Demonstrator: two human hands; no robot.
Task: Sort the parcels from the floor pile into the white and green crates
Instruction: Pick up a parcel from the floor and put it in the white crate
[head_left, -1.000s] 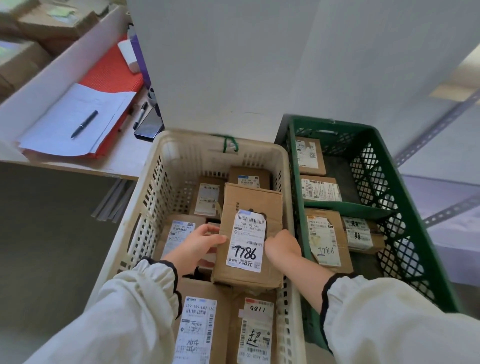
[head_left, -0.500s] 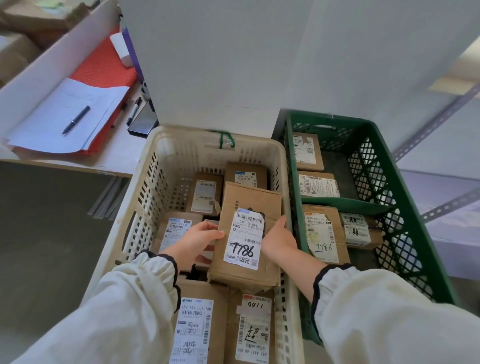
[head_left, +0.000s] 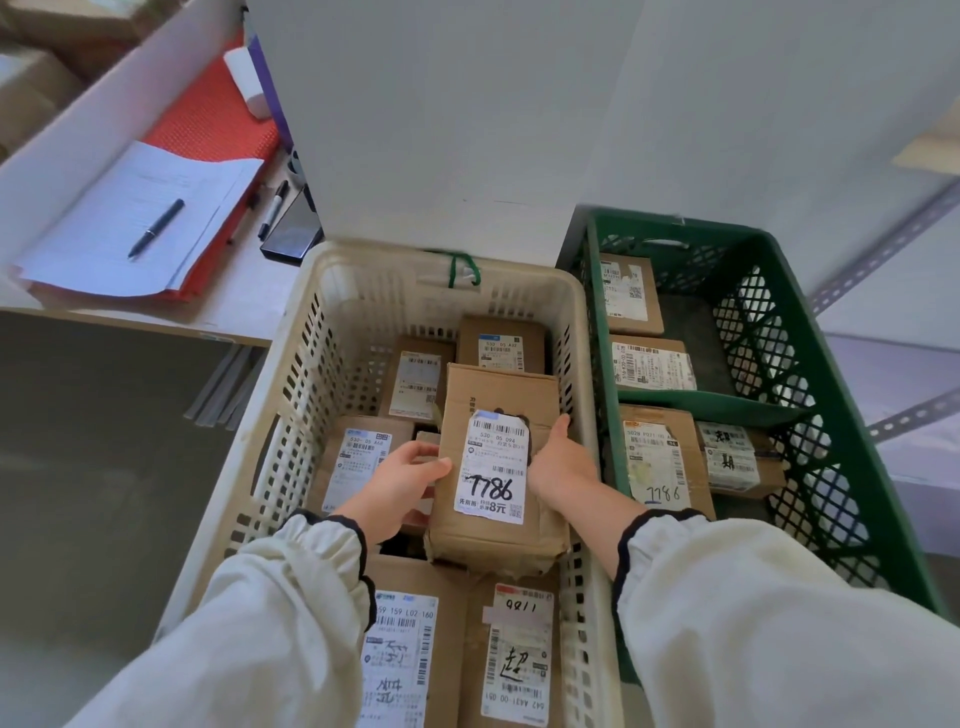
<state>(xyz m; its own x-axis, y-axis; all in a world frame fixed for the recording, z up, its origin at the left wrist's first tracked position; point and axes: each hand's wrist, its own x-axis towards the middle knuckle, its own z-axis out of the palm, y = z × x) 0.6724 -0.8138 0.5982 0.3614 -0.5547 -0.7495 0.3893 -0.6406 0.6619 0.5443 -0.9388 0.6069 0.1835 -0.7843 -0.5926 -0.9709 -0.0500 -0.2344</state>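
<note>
Here, in the head view, the cardboard parcel marked 7786 sits inside the white crate, on top of other labelled boxes. The left hand presses its fingers against the parcel's left edge, and the right hand cups the right edge with the thumb along the side; together they clasp it between them. The green crate stands touching the white one on the right and holds a few parcels, one also marked 7786. To set this down well, I would judge it best to lower it flat with the label facing up, ease the left fingers clear of the small box beside them, and let go only once it rests steady
</note>
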